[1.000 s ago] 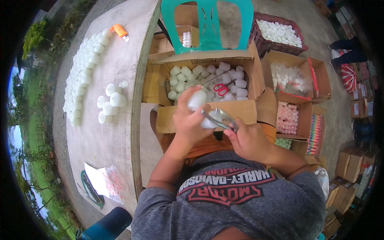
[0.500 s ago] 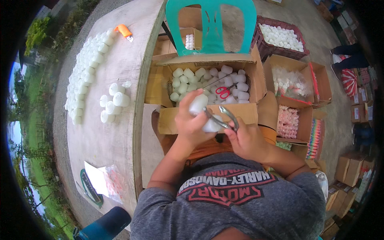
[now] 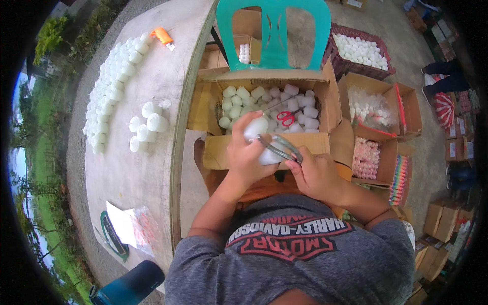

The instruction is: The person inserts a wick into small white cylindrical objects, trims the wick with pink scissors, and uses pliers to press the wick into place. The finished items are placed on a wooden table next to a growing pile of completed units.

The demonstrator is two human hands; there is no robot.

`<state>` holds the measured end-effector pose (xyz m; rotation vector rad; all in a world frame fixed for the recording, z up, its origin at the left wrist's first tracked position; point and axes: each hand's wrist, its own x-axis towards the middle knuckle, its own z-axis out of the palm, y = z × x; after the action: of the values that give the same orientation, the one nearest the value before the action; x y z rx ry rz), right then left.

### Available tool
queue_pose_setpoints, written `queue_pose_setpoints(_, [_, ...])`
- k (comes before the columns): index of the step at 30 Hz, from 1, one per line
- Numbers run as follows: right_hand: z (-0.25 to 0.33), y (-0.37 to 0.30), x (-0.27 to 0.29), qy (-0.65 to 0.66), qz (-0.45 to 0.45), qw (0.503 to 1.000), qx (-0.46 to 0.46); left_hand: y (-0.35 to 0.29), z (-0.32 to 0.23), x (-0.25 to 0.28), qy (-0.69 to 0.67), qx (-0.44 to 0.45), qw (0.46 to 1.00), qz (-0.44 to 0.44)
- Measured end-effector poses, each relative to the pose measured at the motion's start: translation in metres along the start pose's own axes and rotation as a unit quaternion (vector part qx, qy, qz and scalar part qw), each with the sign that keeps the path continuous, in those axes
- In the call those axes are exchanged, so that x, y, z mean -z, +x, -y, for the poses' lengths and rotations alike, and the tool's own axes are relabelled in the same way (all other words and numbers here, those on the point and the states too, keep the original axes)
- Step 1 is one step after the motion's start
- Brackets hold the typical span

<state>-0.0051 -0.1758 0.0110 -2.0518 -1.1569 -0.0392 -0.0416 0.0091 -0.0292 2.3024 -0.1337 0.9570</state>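
My left hand is wrapped round white wax-like cylinders, probably candles. The upper white cylinder shows between thumb and fingers, and a lower white cylinder sits beneath. In my right hand is a silver tool like pliers, with curved metal arms lying across the cylinders. Its tip is hidden or blurred near my left thumb. Just beyond my hands stands an open cardboard box of similar white cylinders. Red-handled scissors and a thin rod lie on top of them.
Rows of white cylinders, a small group of them, an orange-handled tool and a dark blue tumbler stand on the left table. A green chair is ahead; boxes and a crate are right.
The pliers' two arms have come closer together across the lower cylinder. Both hands stay almost in place, and the view has shifted slightly.
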Motion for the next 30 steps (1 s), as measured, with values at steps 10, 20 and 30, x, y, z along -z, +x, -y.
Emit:
queue_pose_setpoints(10, [-0.011,-0.002,-0.009,0.088,-0.120,0.988,0.036,-0.006,0.002,0.007,-0.022,0.000,1.000,0.020])
queue_pose_setpoints(20, [-0.025,0.038,-0.028,0.493,0.161,0.808,-0.280,-0.006,0.002,0.035,0.079,-0.067,0.993,0.063])
queue_pose_setpoints(30, [0.004,0.092,-0.064,0.548,0.359,0.688,-0.312,-0.031,0.028,0.108,0.206,-0.024,0.974,0.093])
